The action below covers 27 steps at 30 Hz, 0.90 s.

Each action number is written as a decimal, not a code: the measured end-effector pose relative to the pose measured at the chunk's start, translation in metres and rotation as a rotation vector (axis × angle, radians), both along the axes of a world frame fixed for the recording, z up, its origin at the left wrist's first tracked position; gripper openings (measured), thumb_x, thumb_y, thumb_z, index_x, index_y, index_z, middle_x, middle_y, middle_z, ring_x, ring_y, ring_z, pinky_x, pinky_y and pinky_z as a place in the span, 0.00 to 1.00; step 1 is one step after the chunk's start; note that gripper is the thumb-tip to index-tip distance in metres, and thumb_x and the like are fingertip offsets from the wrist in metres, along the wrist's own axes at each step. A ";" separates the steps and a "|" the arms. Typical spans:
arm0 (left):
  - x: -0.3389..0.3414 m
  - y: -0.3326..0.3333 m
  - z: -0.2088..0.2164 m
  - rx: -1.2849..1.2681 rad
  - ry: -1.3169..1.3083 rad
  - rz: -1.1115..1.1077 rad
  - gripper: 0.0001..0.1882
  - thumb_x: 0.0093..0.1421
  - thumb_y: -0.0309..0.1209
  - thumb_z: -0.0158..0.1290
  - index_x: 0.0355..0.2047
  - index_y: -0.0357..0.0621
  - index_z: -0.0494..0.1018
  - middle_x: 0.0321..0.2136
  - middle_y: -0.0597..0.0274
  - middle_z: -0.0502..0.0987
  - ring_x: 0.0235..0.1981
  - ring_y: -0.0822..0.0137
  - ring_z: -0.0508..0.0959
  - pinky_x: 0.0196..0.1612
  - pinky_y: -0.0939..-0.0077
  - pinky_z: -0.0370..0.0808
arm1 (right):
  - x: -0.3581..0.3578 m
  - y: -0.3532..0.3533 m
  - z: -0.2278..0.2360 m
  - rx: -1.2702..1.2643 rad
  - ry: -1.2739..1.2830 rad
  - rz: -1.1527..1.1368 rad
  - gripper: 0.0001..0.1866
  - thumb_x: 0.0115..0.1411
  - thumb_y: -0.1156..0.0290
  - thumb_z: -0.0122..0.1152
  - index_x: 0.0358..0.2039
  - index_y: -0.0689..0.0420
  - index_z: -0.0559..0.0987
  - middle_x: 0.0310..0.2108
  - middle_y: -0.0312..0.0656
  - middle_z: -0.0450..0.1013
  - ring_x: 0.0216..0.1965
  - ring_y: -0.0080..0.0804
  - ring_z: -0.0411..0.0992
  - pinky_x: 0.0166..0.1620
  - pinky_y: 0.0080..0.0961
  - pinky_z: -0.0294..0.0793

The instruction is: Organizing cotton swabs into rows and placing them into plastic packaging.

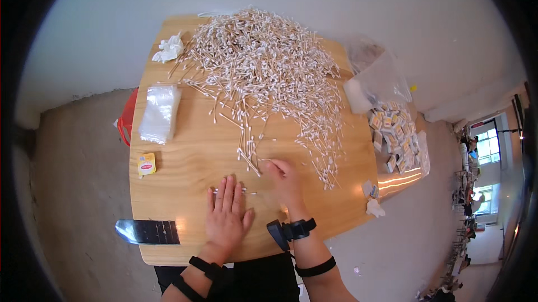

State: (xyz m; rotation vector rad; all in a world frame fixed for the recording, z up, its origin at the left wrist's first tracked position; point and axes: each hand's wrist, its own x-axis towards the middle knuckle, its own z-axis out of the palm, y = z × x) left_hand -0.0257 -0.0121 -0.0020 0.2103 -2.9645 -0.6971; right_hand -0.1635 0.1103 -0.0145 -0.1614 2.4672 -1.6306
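Observation:
A large heap of cotton swabs (263, 55) with wooden sticks and white tips spreads over the far part of the table. Stray swabs trail from it toward my hands. My left hand (225, 218) lies flat near the front edge, fingers stretched forward over a few loose swabs (250, 193); their tips show beside the fingers. To its right, my right hand (284, 181) is curled in a pinch at the near end of the trail. What looks like a swab end shows at its fingertips, and the curled fingers hide the rest.
At left on the wooden table (190, 162) lie clear plastic bags (160, 114), a small yellow box (147, 164), crumpled tissue (168, 49) and a wide blade (148, 232) overhanging the edge. Several small boxes (395, 134) and a plastic sack (381, 78) sit beyond the right edge.

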 end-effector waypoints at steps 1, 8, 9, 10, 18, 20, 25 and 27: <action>0.000 -0.002 0.001 -0.005 0.004 -0.001 0.38 0.55 0.44 0.51 0.62 0.36 0.57 0.66 0.48 0.51 0.68 0.53 0.49 0.68 0.50 0.42 | -0.004 0.010 0.000 0.006 -0.003 -0.003 0.09 0.58 0.69 0.61 0.37 0.59 0.79 0.27 0.40 0.71 0.30 0.30 0.71 0.35 0.28 0.71; -0.005 0.001 0.001 -0.023 -0.023 -0.007 0.38 0.55 0.44 0.52 0.62 0.36 0.56 0.66 0.47 0.51 0.68 0.52 0.49 0.68 0.50 0.42 | -0.023 0.034 -0.004 0.333 0.519 -0.467 0.19 0.55 0.70 0.63 0.47 0.60 0.76 0.41 0.46 0.68 0.37 0.35 0.67 0.40 0.32 0.70; -0.005 0.001 0.001 -0.026 -0.028 -0.010 0.38 0.55 0.44 0.52 0.62 0.36 0.56 0.66 0.47 0.51 0.68 0.52 0.49 0.68 0.50 0.42 | -0.021 0.031 -0.005 0.465 0.729 -0.498 0.21 0.52 0.70 0.65 0.48 0.59 0.75 0.43 0.48 0.66 0.39 0.38 0.67 0.41 0.35 0.70; -0.006 0.002 0.003 -0.025 -0.029 -0.011 0.39 0.55 0.44 0.52 0.62 0.36 0.56 0.66 0.47 0.51 0.68 0.52 0.49 0.68 0.50 0.42 | -0.018 0.030 -0.004 0.465 0.723 -0.500 0.21 0.52 0.70 0.65 0.48 0.59 0.75 0.43 0.48 0.66 0.39 0.38 0.67 0.41 0.35 0.70; -0.005 0.003 -0.001 -0.012 -0.019 0.005 0.38 0.54 0.43 0.53 0.61 0.36 0.57 0.66 0.47 0.51 0.68 0.51 0.48 0.68 0.49 0.41 | 0.030 0.061 -0.002 0.447 0.176 -0.018 0.08 0.47 0.70 0.67 0.29 0.53 0.77 0.30 0.41 0.72 0.36 0.42 0.71 0.39 0.36 0.71; -0.006 0.004 0.001 -0.022 -0.019 -0.001 0.38 0.54 0.43 0.53 0.61 0.36 0.57 0.66 0.47 0.51 0.68 0.51 0.49 0.68 0.49 0.41 | 0.012 0.057 -0.011 0.468 0.232 -0.056 0.08 0.48 0.70 0.67 0.29 0.52 0.78 0.29 0.41 0.72 0.35 0.42 0.71 0.38 0.35 0.71; -0.002 -0.002 -0.005 -0.039 -0.001 -0.005 0.40 0.52 0.42 0.53 0.62 0.36 0.56 0.66 0.46 0.51 0.68 0.52 0.49 0.68 0.49 0.41 | -0.024 -0.031 -0.004 0.393 0.362 -0.040 0.10 0.53 0.66 0.65 0.31 0.57 0.78 0.33 0.46 0.71 0.34 0.40 0.72 0.37 0.33 0.72; -0.002 -0.001 -0.004 -0.040 0.008 -0.003 0.40 0.52 0.42 0.53 0.62 0.36 0.55 0.66 0.46 0.51 0.68 0.52 0.49 0.68 0.50 0.41 | -0.019 -0.061 0.001 0.431 0.450 -0.019 0.11 0.52 0.65 0.65 0.31 0.57 0.78 0.33 0.47 0.71 0.37 0.43 0.71 0.39 0.36 0.71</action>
